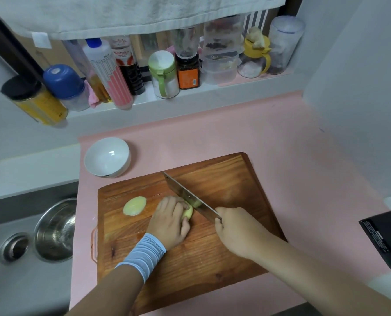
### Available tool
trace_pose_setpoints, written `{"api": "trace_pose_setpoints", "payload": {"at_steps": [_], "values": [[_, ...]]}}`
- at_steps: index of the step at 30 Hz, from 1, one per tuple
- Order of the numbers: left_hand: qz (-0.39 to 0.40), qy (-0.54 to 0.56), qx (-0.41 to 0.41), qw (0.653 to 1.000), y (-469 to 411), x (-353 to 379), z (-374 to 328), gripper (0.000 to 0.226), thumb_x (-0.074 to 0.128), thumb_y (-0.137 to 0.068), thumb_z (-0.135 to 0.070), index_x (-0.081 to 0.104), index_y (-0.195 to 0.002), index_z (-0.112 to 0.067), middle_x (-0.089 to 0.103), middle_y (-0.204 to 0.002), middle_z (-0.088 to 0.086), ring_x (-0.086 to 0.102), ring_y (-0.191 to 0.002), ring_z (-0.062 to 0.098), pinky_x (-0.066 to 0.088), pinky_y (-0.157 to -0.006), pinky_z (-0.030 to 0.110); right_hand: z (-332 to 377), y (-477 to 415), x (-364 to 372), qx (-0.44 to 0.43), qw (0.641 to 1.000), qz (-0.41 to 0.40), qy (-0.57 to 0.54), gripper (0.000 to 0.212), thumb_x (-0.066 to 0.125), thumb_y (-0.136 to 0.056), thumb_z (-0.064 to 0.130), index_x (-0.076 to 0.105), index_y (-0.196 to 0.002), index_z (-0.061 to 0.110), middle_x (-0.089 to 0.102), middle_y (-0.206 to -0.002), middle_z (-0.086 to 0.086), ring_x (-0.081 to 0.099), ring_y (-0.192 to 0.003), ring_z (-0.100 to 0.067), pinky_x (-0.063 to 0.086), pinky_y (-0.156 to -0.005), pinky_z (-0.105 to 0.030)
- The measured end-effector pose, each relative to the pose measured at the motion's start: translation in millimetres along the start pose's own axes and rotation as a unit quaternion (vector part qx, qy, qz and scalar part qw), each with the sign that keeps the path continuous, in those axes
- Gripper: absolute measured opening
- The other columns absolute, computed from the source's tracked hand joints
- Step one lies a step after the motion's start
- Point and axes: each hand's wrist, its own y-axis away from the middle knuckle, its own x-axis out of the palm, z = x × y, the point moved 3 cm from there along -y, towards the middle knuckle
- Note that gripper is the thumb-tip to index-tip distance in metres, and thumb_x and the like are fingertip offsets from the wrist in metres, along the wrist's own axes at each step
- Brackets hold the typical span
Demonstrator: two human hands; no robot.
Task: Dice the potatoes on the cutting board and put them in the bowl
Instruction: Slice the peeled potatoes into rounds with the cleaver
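Mid-frame on the cutting board (224, 185), the left grip (169, 221) curls over a peeled potato (188, 212). The right grip (229, 226) clasps the cleaver (190, 198) set across it. A potato half (134, 205) lies left, with the white bowl (108, 156) further upper left.

Open surface (281, 137) lies between the board (224, 179) and the far and right edges. The bowl (108, 156) fills the far-left corner; a black box (385, 238) crowds the right edge.
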Motion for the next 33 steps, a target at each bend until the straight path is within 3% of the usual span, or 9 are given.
{"api": "trace_pose_setpoints", "payload": {"at_steps": [4, 9, 14, 20, 26, 33], "values": [[0.000, -0.001, -0.002, 1.000, 1.0, 1.3, -0.4, 0.023, 0.055, -0.080, -0.021, 0.059, -0.093, -0.004, 0.057, -0.096, 0.012, 0.053, -0.088, 0.030, 0.042, -0.080, 0.037, 5.2, -16.6, 8.6, -0.007, 1.000, -0.001, -0.008, 0.025, 0.039, -0.106, 0.024, 0.055, -0.086, 0.019, 0.056, -0.073, 0.007, 0.057, -0.066, -0.010, 0.039, -0.055, -0.022], [-0.008, 0.003, 0.002, 1.000, 0.7, 1.8, 1.6, 0.023, 0.056, -0.079, -0.020, 0.061, -0.093, -0.003, 0.058, -0.097, 0.011, 0.054, -0.090, 0.030, 0.040, -0.083, 0.036, -7.1, -12.7, 18.8, 0.003, 1.000, -0.015, -0.024, 0.022, 0.041, -0.104, 0.026, 0.058, -0.093, 0.018, 0.064, -0.076, 0.001, 0.064, -0.068, -0.017, 0.055, -0.068, -0.038], [-0.009, 0.009, 0.003, 1.000, 2.5, 2.1, 2.2, 0.022, 0.056, -0.079, -0.020, 0.060, -0.095, -0.005, 0.058, -0.098, 0.011, 0.053, -0.091, 0.029, 0.042, -0.082, 0.037, -5.7, -14.7, 23.5, 0.004, 0.999, -0.042, -0.018, 0.018, 0.042, -0.104, 0.026, 0.058, -0.101, 0.019, 0.066, -0.078, 0.001, 0.064, -0.071, -0.019, 0.053, -0.067, -0.036], [-0.001, 0.010, 0.010, 1.000, 4.1, -3.2, -1.2, 0.023, 0.056, -0.082, -0.020, 0.061, -0.099, -0.005, 0.057, -0.101, 0.009, 0.052, -0.092, 0.027, 0.043, -0.083, 0.035, -5.5, -6.5, 22.7, 0.012, 0.998, -0.051, -0.024, 0.020, 0.041, -0.104, 0.030, 0.059, -0.098, 0.024, 0.063, -0.077, 0.005, 0.064, -0.074, -0.019, 0.048, -0.063, -0.032], [-0.024, 0.012, 0.006, 1.000, 7.4, -4.8, -1.3, 0.022, 0.056, -0.084, -0.020, 0.060, -0.101, -0.006, 0.056, -0.101, 0.007, 0.053, -0.093, 0.026, 0.041, -0.085, 0.032, 6.5, 16.7, 15.8, -0.050, 0.992, -0.113, 0.018, 0.032, 0.037, -0.106, 0.034, 0.056, -0.131, 0.032, 0.069, -0.092, 0.004, 0.066, -0.084, -0.018, 0.053, -0.072, -0.035], [-0.053, -0.001, 0.017, 0.998, 7.4, -2.0, -2.1, 0.021, 0.055, -0.083, -0.020, 0.052, -0.101, -0.010, 0.058, -0.096, 0.012, 0.050, -0.095, 0.026, 0.040, -0.085, 0.033, 12.3, 27.8, 16.3, -0.041, 0.992, -0.115, 0.044, 0.032, 0.035, -0.107, 0.033, 0.056, -0.131, 0.029, 0.069, -0.093, 0.003, 0.067, -0.086, -0.020, 0.055, -0.076, -0.038]]}}
